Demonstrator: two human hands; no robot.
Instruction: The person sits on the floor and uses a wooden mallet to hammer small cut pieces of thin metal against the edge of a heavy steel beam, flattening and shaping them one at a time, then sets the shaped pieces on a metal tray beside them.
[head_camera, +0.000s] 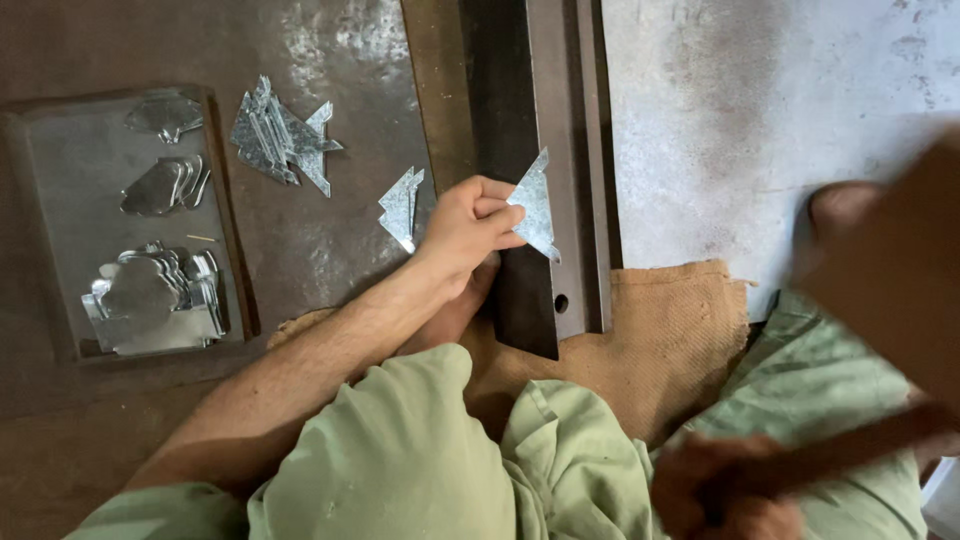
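head view | left hand (470, 225) pinches triangular metal piece (535, 205) on steel bar (545, 150), long axis along bar | right hand (735, 490) blurred, grip unclear

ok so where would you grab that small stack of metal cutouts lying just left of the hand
Take the small stack of cutouts by its broad middle, thumb and finger across the two long edges, coming from above and the left. It lies flat on the dark metal plate with sharp points at top and bottom, so avoid the tips. The left hand already blocks its right side.
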